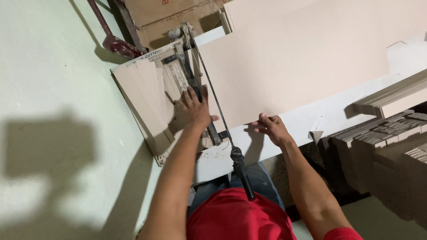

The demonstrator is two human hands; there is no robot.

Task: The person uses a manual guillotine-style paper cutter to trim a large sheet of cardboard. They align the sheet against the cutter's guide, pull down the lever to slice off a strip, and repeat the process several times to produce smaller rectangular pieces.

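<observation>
A large beige tile (302,58) lies across a manual tile cutter (178,66) on the floor. My left hand (192,110) presses flat on the cutter's rail and the tile's left edge, fingers spread. My right hand (271,127) grips the near edge of the beige tile with curled fingers. The cutter's long handle (222,120), thin metal with a black grip, slants toward my body between my two arms. Cut beige tile strips (144,95) lie on the cutter's left side.
Stacks of tiles (391,133) stand at the right. A white tile (311,120) lies under the beige one. Cardboard boxes (164,18) and a dark red tool (113,42) sit at the top. Pale floor (49,89) spreads to the left.
</observation>
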